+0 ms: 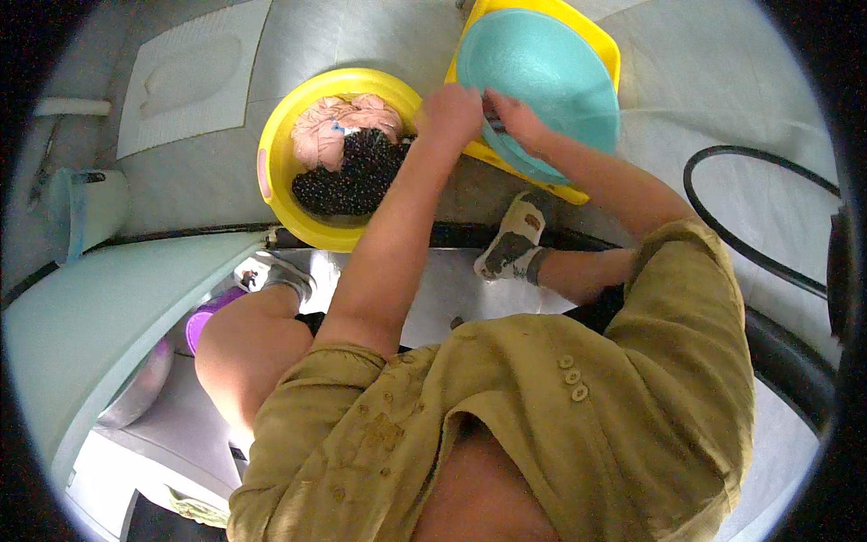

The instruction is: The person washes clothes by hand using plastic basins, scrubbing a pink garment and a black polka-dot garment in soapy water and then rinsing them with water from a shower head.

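Observation:
My left hand, fingers curled in, hangs between the two basins. Close to its right is my right hand, over the near left rim of a teal plastic basin. A small dark patch shows under the right fingers; blur hides whether either hand holds something. The teal basin rests in a yellow rectangular tub. To the left stands a round yellow basin. A pink cloth and a black cloth with light specks lie bunched inside it, the pink one farther from me.
A white squat toilet pan is set in the floor at far left. A pale bin stands near a pale green door panel. A black hose loops at right. My feet straddle a dark sill; a purple container sits at left.

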`<state>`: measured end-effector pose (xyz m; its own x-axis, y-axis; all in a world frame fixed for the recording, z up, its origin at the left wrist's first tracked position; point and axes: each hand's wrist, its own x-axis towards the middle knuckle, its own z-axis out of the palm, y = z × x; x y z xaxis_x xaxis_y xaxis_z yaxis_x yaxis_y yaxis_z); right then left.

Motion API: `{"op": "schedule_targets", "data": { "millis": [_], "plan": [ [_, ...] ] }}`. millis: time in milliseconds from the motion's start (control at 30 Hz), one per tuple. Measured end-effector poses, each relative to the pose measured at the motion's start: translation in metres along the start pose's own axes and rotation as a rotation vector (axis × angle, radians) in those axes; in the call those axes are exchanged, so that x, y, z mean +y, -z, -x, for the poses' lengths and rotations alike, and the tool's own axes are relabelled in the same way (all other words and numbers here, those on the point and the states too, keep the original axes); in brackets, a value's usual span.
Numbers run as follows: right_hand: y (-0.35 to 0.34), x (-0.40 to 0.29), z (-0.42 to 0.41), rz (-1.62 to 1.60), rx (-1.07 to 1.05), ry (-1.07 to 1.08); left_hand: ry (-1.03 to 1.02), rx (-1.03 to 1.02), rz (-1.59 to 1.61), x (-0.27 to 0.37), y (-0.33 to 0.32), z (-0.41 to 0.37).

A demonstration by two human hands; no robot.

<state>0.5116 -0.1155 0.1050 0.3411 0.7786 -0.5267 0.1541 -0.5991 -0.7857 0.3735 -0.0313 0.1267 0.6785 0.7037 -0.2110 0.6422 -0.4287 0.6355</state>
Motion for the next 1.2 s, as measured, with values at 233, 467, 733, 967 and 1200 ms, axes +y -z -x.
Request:
{"op": "schedule_targets", "data": {
  "millis": [233,467,733,967,1200],
  "plan": [
    [-0.019,-0.001,0.057,0.701,0.031,0.344,0.207,0.029,0.121,0.011,0.000,0.008],
    [0.045,0.017,0.097,0.740,-0.276,0.366,0.181,0.052,0.160,0.008,-0.005,0.014],
    [0.010,0.003,0.053,0.658,-0.073,0.223,0.078,-0.200,0.336,-0.020,-0.014,-0.007],
    [0.027,-0.001,0.061,0.685,-0.274,0.213,0.132,-0.025,0.290,-0.004,-0.006,0.008],
    [0.130,0.031,0.096,1.382,-0.357,0.240,0.158,-0.098,0.196,-0.004,-0.015,-0.007]
  ]
}}
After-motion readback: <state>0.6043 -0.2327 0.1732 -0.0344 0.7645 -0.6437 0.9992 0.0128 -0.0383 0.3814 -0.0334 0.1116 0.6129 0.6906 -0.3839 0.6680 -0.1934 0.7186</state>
